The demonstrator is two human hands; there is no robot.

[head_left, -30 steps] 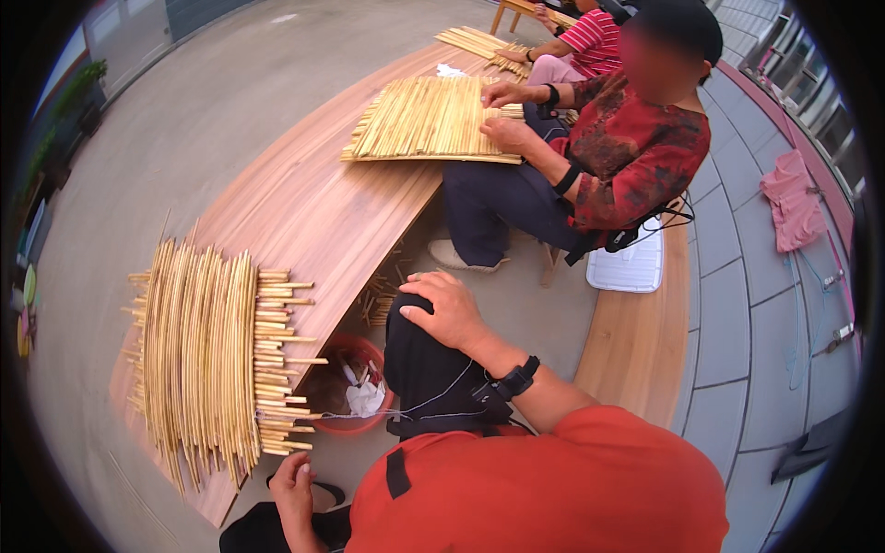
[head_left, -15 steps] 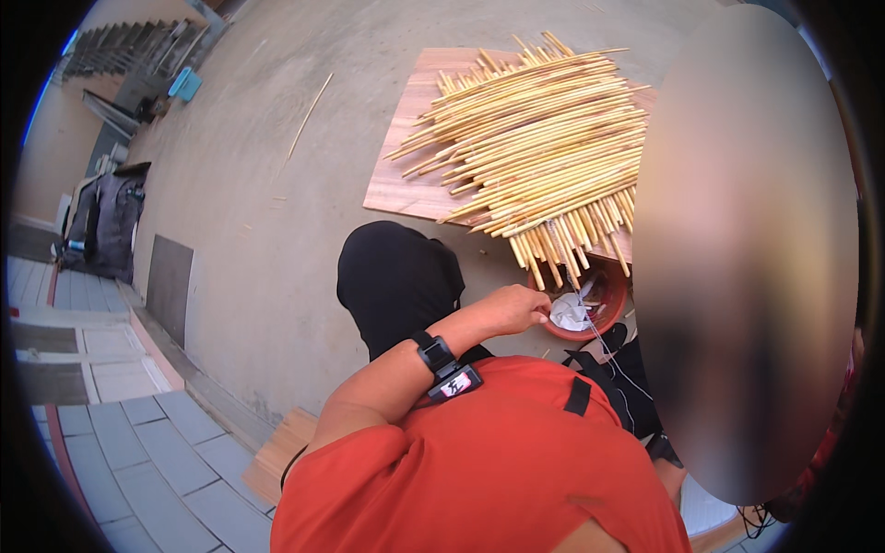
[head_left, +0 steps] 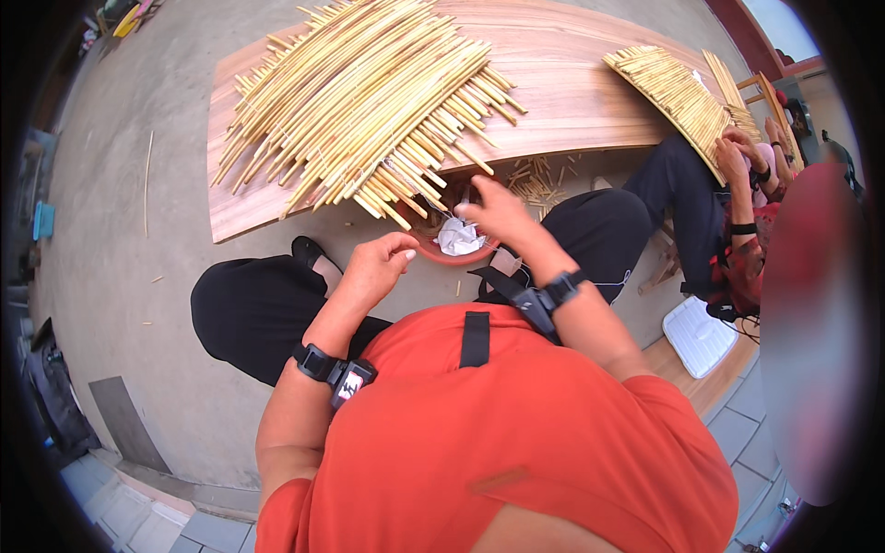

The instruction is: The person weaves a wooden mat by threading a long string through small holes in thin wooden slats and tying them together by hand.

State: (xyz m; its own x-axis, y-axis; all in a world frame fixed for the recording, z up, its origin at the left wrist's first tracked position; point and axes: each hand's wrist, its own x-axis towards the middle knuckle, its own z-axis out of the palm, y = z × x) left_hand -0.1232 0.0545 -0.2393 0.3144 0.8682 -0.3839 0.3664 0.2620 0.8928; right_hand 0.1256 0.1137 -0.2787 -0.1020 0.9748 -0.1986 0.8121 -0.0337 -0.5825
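A second mat of bound bamboo sticks (head_left: 671, 90) lies far along the long wooden board (head_left: 572, 92). Beside it sits another person in black trousers (head_left: 682, 198), a white cushion (head_left: 699, 334) nearby on pavement

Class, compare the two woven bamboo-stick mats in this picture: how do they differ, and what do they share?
The near mat lies flat on the wooden board, untouched; the far mat is tilted, held by another person's hand. The near mat's sticks splay unevenly; the far mat's look tight and even. Both are pale yellow sticks.
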